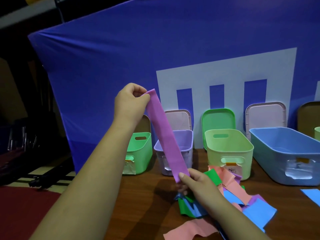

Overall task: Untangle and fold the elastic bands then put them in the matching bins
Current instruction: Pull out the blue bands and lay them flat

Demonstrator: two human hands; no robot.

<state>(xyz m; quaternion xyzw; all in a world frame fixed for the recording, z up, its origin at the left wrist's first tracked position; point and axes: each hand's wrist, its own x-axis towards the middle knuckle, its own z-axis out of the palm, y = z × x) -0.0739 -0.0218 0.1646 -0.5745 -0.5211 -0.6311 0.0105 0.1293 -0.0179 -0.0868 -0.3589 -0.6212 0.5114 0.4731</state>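
Note:
A purple elastic band (164,134) is stretched flat between my two hands, slanting from upper left to lower right above the table. My left hand (129,104) pinches its upper end, raised in front of the blue backdrop. My right hand (194,181) pinches its lower end just above a tangled pile of green, blue, pink and purple bands (230,193). Behind the band stand a green bin (138,153), a purple bin (183,141), a pale yellow-green bin (230,151) and a blue bin (284,153), all without lids on.
Lids lean against the blue backdrop behind the bins: pink (180,120), green (219,119), pink (265,115). A loose blue band (311,195) lies at the right edge, a pink one (188,229) at the front. The table's left edge drops to a red floor (22,210).

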